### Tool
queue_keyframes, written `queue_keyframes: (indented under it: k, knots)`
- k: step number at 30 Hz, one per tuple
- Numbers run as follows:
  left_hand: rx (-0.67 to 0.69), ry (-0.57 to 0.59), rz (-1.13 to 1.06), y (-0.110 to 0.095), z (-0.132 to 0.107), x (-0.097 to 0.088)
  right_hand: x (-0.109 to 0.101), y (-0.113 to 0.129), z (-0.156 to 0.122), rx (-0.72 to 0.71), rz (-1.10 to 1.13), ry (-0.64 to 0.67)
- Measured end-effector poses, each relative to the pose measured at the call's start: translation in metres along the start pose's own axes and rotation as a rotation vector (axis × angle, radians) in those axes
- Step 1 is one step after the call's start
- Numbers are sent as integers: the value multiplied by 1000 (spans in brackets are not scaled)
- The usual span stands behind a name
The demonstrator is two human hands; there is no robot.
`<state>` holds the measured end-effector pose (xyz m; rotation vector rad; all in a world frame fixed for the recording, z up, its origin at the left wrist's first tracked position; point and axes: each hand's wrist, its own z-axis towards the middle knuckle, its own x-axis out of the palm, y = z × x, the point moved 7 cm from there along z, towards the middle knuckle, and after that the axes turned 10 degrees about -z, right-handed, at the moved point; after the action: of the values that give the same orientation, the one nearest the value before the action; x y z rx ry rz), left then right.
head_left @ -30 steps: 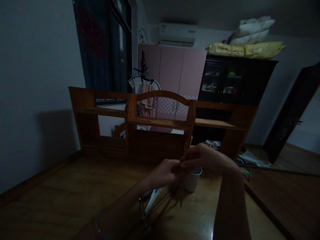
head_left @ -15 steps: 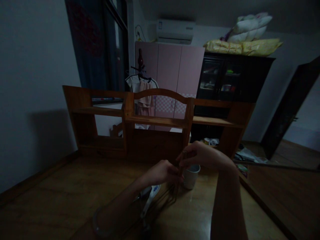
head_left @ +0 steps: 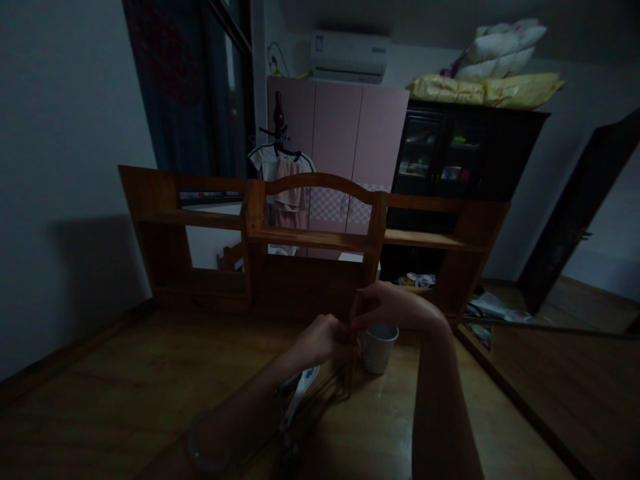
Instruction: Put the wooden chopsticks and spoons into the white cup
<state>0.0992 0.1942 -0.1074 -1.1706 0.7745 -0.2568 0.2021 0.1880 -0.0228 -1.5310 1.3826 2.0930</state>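
Note:
My left hand is closed, its fingertips pinched around upright brown chopsticks whose lower ends hang over the desk. Higher up, my right hand also pinches the chopsticks near their top. Just behind and to the right stands a white cup, open at the top, partly covered by my right hand. Below my left wrist lies a white spoon with a blue pattern. Dark utensils beside it are too dim to make out.
The wooden desk carries a wooden shelf unit along its back. Its right edge drops to a brown floor. A pink wardrobe and a black cabinet stand beyond. The room is dim.
Both hands and the chopsticks have shifted slightly left in the picture, and the view has moved a little too. Both hands keep their hold; the cup stays in place.

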Motion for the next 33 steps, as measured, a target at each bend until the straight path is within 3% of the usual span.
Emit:
queue_keyframes:
  k: [4,18,24,33]
  knots:
    - [29,-81,164,-2,1,-5,6,-11,12,11,21,17]
    - [92,62,91,-12,-3,5,2,7,-3,-18,121,49]
    - [114,52,180,-17,-6,8,1,6,-9,-17,112,50]
    - [-18,33,111,4,1,5,11,-20,10,30,64,102]
